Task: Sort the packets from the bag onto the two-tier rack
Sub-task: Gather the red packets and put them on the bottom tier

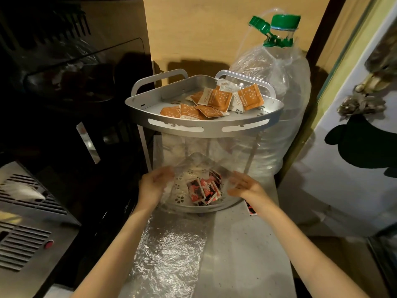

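Observation:
A silver two-tier corner rack (204,126) stands on the counter. Its top tier holds several orange packets (214,100). Its bottom tier holds a pile of red-and-black packets (204,189). A clear plastic bag (193,163) hangs in front of the lower tier, stretched between my hands. My left hand (154,182) grips the bag's left edge. My right hand (245,186) holds its right edge between thumb and fingers. Both hands are blurred. One red packet (250,209) lies on the counter by my right wrist.
A large clear water bottle (277,87) with a green cap stands right behind the rack. A dark appliance (64,82) fills the left side, with a grey vented box (25,211) below it. Crinkled foil (169,254) covers the counter in front. A white door (354,147) is at right.

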The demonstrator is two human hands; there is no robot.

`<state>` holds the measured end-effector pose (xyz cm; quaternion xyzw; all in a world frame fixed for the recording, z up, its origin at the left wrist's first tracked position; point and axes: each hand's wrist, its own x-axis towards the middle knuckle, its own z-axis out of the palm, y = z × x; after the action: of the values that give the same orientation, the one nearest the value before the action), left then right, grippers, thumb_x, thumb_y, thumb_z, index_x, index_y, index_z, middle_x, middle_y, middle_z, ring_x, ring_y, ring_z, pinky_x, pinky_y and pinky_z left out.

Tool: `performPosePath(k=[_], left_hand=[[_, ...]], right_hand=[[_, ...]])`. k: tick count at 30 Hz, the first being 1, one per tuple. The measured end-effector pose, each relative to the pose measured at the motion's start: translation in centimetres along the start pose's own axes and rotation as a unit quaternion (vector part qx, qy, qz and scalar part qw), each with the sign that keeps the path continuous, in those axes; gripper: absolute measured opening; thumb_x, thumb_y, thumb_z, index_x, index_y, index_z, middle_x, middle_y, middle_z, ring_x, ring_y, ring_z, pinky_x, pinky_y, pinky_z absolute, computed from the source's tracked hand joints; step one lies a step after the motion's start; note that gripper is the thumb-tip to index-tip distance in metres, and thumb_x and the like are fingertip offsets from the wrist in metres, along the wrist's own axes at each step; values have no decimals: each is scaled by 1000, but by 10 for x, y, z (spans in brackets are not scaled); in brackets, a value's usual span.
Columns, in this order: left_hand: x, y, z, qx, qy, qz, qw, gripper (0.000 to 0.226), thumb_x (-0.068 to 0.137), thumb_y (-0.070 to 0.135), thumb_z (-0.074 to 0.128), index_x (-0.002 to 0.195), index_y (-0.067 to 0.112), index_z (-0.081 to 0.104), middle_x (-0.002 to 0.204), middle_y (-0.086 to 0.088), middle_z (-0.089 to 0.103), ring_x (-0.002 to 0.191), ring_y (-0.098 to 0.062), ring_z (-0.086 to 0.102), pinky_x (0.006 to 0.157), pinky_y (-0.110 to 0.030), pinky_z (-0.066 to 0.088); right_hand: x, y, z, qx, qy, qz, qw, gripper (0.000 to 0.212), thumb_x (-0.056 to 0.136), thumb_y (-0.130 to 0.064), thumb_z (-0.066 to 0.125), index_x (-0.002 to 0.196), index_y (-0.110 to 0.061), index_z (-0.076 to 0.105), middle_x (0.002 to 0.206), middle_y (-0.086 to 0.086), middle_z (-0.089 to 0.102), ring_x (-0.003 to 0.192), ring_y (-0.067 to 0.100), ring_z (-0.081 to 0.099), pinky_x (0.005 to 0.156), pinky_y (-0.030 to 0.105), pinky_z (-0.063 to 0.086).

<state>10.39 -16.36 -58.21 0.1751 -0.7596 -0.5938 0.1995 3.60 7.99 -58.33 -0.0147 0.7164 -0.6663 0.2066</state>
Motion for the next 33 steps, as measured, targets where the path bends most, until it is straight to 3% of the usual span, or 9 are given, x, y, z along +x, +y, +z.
performPosePath(k=[3, 5, 8, 12, 18, 21, 24, 26, 33], left_hand=[[-3, 0, -1, -1, -7, 8, 1000, 22, 76, 5, 70, 85, 25, 65, 77, 20, 67, 77, 2, 62, 71, -17, 46], [-5, -7, -1, 14, -23, 1, 1000, 30, 74, -2, 70, 93, 21, 66, 84, 8, 67, 85, -7, 63, 70, -10, 47], [-6, -14, -1, 32, -19, -15, 999, 19, 74, -6, 68, 92, 1, 69, 77, 0, 66, 89, -17, 63, 65, -1, 45], [-6, -5, -2, 14, -5, -1, 1000, 17, 77, -8, 64, 93, -2, 68, 88, -7, 66, 68, 10, 62, 69, -7, 48], [-7, 3, 3, 44, 68, 39, 996, 19, 80, -5, 62, 99, -8, 66, 90, -6, 61, 83, -17, 59, 66, -8, 47], [0, 12, 4, -17, 74, 17, 997, 17, 82, -4, 59, 96, -7, 67, 88, -6, 68, 81, -16, 63, 81, -26, 51], [5, 24, 5, -70, 68, 0, 995, 21, 80, -13, 53, 93, -3, 66, 56, 20, 68, 62, 7, 63, 66, -9, 48], [2, 31, 4, -73, 54, 18, 996, 23, 79, -12, 57, 99, -2, 65, 59, 25, 68, 65, 10, 64, 64, -5, 48], [-9, 49, -17, -23, 13, 76, 997, 16, 82, 5, 61, 93, 15, 67, 85, 8, 63, 83, -12, 61, 75, -17, 50]], right_hand=[[2, 5, 2, -22, 20, -17, 999, 42, 76, 10, 62, 114, -8, 58, 110, 11, 62, 102, 22, 57, 82, 21, 50], [3, 4, 5, -38, 16, -26, 999, 32, 80, 7, 61, 111, 1, 61, 106, 11, 63, 95, 23, 62, 70, 14, 52], [2, -3, 6, -23, 5, -19, 1000, 17, 81, 2, 62, 95, -7, 68, 106, 14, 66, 92, 22, 64, 70, 20, 56], [-1, -22, 2, 47, 17, -65, 997, 21, 79, 0, 65, 99, -2, 67, 95, 9, 70, 87, 17, 67, 69, 16, 56], [0, -29, 1, 54, 57, -97, 992, 18, 77, -4, 68, 77, -21, 74, 80, -5, 75, 93, 22, 66, 87, 31, 51], [-1, -39, -1, 75, 36, -103, 991, 22, 79, 2, 62, 79, -18, 72, 77, -8, 75, 88, 15, 68, 84, 24, 54], [-2, -48, 1, 104, 68, -93, 988, 24, 81, 7, 57, 74, -14, 66, 66, -6, 73, 76, 13, 66, 66, 13, 54], [-4, -49, 4, 90, 101, -85, 987, 24, 81, 8, 57, 71, -14, 62, 65, -1, 68, 72, 19, 61, 58, 14, 52], [-19, -48, -7, 121, 100, -119, 980, 26, 77, 10, 60, 71, -15, 67, 61, -9, 72, 73, 11, 66, 77, 25, 55]])
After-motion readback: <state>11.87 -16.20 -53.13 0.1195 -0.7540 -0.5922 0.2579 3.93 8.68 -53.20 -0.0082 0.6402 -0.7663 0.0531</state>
